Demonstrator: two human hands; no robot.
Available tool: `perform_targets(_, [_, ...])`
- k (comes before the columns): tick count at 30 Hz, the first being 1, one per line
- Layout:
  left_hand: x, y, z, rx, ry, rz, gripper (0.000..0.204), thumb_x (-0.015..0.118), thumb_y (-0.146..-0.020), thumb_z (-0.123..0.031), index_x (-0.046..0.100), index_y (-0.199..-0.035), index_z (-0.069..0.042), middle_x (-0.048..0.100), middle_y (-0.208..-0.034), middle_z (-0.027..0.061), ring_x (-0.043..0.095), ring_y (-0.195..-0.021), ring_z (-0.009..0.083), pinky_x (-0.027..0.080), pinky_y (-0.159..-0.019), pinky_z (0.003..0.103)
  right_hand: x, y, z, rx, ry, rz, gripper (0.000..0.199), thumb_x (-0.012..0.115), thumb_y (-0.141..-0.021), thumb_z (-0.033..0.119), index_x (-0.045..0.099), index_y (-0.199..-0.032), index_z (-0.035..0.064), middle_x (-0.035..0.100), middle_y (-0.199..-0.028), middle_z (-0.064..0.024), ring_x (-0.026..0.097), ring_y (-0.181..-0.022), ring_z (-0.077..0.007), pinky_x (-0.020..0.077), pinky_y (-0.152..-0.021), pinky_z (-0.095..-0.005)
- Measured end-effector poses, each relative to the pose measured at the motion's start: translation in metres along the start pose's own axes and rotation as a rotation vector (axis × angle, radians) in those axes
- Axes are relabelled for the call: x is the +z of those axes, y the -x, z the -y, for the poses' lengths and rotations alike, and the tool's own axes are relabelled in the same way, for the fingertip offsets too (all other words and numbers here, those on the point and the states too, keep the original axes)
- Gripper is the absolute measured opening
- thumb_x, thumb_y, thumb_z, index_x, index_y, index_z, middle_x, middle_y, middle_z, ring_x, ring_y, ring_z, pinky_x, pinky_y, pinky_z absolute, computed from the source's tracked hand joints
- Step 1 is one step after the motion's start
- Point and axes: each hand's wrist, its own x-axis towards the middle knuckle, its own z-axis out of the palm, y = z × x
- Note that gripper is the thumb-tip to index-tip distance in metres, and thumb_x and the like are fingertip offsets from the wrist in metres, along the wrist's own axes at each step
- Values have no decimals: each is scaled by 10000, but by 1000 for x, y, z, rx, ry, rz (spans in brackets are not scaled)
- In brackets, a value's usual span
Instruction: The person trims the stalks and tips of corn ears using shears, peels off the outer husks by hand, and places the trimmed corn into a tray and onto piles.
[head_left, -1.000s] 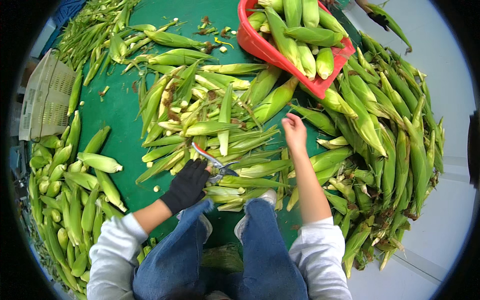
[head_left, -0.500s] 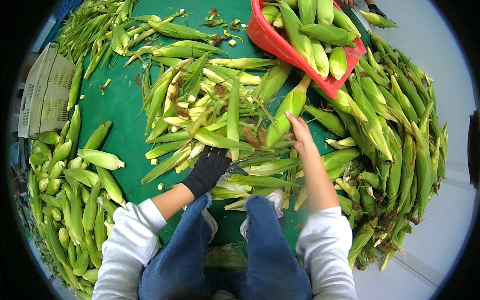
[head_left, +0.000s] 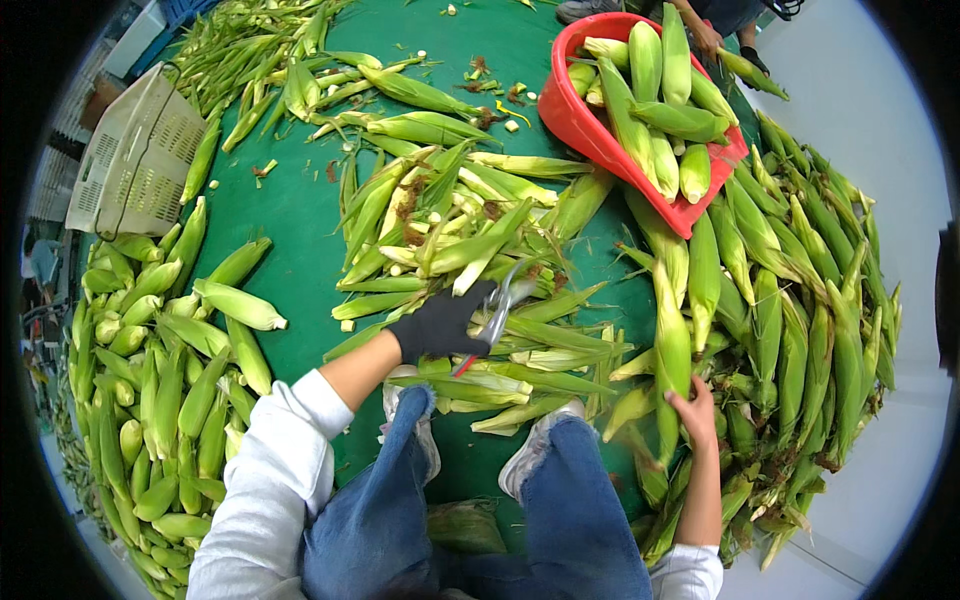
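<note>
My left hand [head_left: 440, 322], in a black fingerless glove, is closed around a pair of pruning shears [head_left: 497, 318] with grey metal blades and a bit of red at the handle. Under it lies a heap of torn green husks and trimmed stalk ends [head_left: 440, 215]. My bare right hand [head_left: 695, 408] grips the near part of a long ear of corn [head_left: 672, 335] still in its husk, at the edge of the right-hand pile. The thumb shows on the husk; part of the grip is hidden.
Unhusked corn is piled at right [head_left: 790, 330]; more ears [head_left: 170, 400] lie at left. A red basin [head_left: 570, 90] of ears stands at the far right, a pale crate [head_left: 140, 150] at far left. Another person's hand [head_left: 708, 40] shows beyond the basin. Green sheeting [head_left: 290, 240] covers the floor.
My right hand has moved right and toward me, from an ear over the husk heap to one beside the right pile. The shears have come up into clearer view. The whole view has shifted.
</note>
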Motion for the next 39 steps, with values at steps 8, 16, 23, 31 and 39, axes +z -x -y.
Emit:
perform_targets(8, [-8, 48, -1, -132, 1298, 322, 474, 609, -779, -189, 412, -1191, -63, 528, -997, 87, 566, -808, 190, 490, -731, 326, 103, 104, 77, 163, -378, 239, 560, 646, -787, 245, 410, -1229, -5, 462, -1218, -163, 448, -1106, -266, 351, -956, -353])
perform_targets(16, [20, 128, 69, -556, 839, -816, 447, 668, -679, -188, 419, -1025, -52, 462, -841, 45, 471, -731, 148, 434, -652, 294, 217, 55, 52, 1162, -1157, 587, 623, 537, -804, 523, 379, -1232, 98, 578, -1009, -153, 584, -855, -235, 487, -739, -330])
perform_targets(23, [45, 191, 154, -604, 168, -881, 653, 735, -600, -273, 396, -1076, 19, 373, -1039, 183, 326, -1034, 342, 304, -911, 395, 224, 58, 76, 990, -553, 498, 665, 541, -805, 500, 345, -1274, 72, 565, -922, -148, 574, -764, -252, 495, -687, -356])
perform_targets(31, [23, 136, 157, -669, 750, -756, 696, 706, -688, -295, 325, -1183, 12, 421, -1097, 154, 462, -982, 248, 400, -846, 341, 264, 6, 108, 785, -926, 743, 539, 326, -915, 465, 381, -1274, 66, 451, -1270, -138, 452, -1137, -288, 339, -991, -413])
perform_targets(39, [-37, 97, 212, -489, 983, -946, 529, 677, -720, -151, 393, -1152, -38, 491, -971, 46, 484, -874, 166, 430, -756, 285, 344, -42, 249, 785, -1159, 748, 386, 374, -933, 319, 397, -1218, 60, 466, -1227, -102, 478, -1098, -248, 421, -926, -379])
